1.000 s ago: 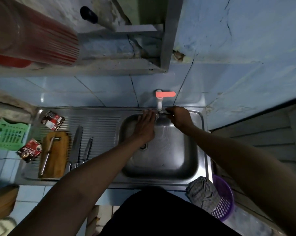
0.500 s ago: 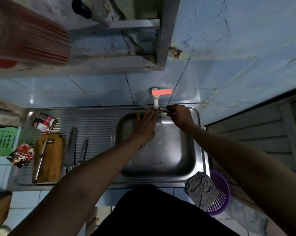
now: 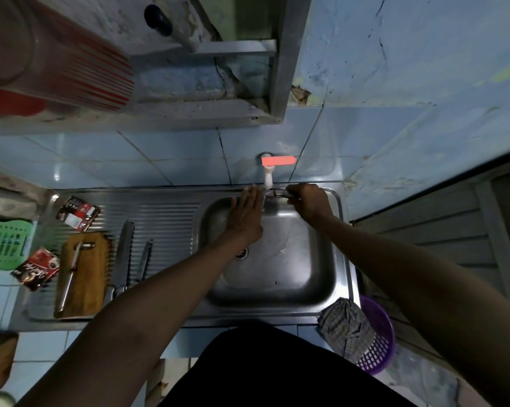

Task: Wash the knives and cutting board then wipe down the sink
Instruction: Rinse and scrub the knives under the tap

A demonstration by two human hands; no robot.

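Note:
My right hand (image 3: 308, 202) grips a thin metal utensil (image 3: 280, 194), seemingly a small knife, right under the white tap (image 3: 268, 174) with its red lever. My left hand (image 3: 246, 214) is held flat with straight fingers beside the spout, over the steel sink basin (image 3: 294, 277). On the drainboard to the left lies a wooden cutting board (image 3: 86, 277) with a metal-handled tool (image 3: 71, 271) on top. Two knives (image 3: 124, 254) (image 3: 145, 258) lie side by side just right of the board.
Two red sachets (image 3: 78, 213) (image 3: 37, 268) lie on the drainboard near a green basket (image 3: 4, 245). A checked cloth (image 3: 344, 327) sits on the sink's front right corner above a purple basket (image 3: 381, 345). A shelf overhangs the back wall.
Both hands stay at the tap. My left hand has straightened its fingers and shifted slightly toward the spout; the view moved a little.

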